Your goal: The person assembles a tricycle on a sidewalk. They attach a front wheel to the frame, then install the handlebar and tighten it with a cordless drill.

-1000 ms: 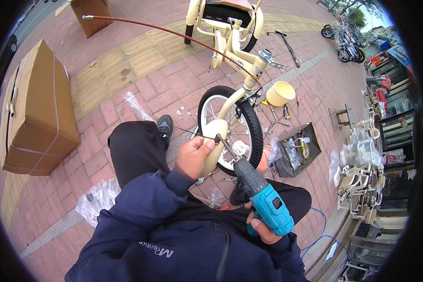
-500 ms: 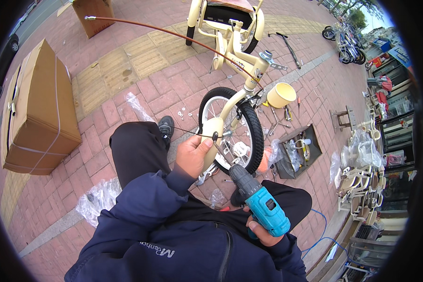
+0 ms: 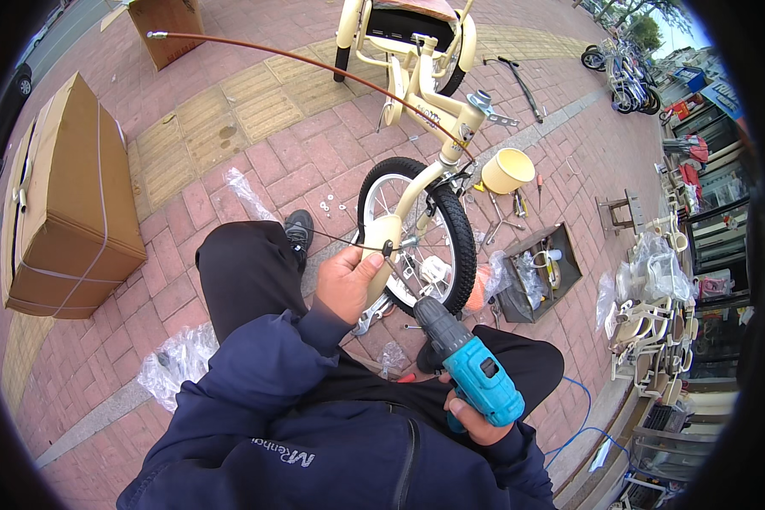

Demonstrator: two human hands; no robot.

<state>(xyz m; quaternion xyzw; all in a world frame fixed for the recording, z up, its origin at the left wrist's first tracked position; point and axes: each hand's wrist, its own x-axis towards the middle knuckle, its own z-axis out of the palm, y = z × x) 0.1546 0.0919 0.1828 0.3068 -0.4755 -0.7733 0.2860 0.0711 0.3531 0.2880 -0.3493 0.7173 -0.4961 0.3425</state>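
My left hand (image 3: 346,280) is closed on the lower end of a cream mudguard (image 3: 382,233), thumb near a small black fitting (image 3: 388,248). In my right hand (image 3: 482,422) I grip a teal and black cordless drill (image 3: 486,380). Its long bit reaches up and left to the fitting on the mudguard; whether the tip sits in a screw is too small to tell. Beside the mudguard stands the front wheel (image 3: 461,242) of a cream tricycle (image 3: 438,110). A thin black cable runs left from near the fitting, and a brown cable (image 3: 314,61) arches above the frame.
An open toolbox (image 3: 561,285) lies right of the wheel, with a cream round container (image 3: 508,170) and scattered tools beyond. A large carton (image 3: 76,204) stands at left. Plastic wrap (image 3: 174,361) and several white washers (image 3: 330,204) lie on the paving. White parts (image 3: 650,340) are piled at right.
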